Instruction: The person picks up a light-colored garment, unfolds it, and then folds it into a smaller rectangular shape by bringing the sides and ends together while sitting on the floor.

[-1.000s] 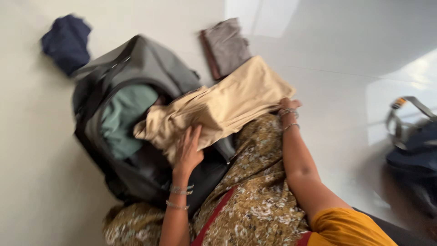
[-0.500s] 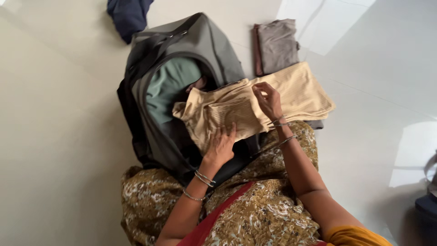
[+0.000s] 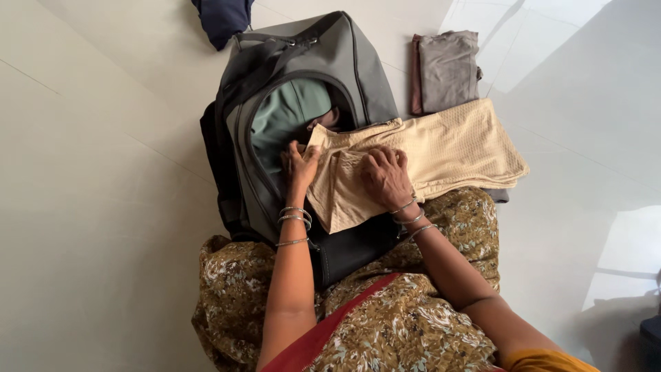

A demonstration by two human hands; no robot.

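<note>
At the floor's (image 3: 89,207) left, my left hand (image 3: 301,165) has slid off the beige garment's (image 3: 441,148) middle to its left edge, fingers spread flat, tucking it into the grey bag's (image 3: 344,62) mouth over green cloth (image 3: 286,114). My right hand (image 3: 385,176) has dropped, palm pressing the fold down. I judge packing nearly underway; a folded brown garment (image 3: 447,69) waits beyond.

A pale tiled floor (image 3: 103,172) is seen carrying everything, crossed by faint joints and lit in brighter patches at the right. A grey backpack (image 3: 358,62) is laid open on it, with a dark blue cloth (image 3: 224,17) just beyond its top and a folded grey-brown garment (image 3: 449,69) set beside it. A beige ribbed garment (image 3: 461,148) is spread from the backpack's opening out over the floor.
</note>
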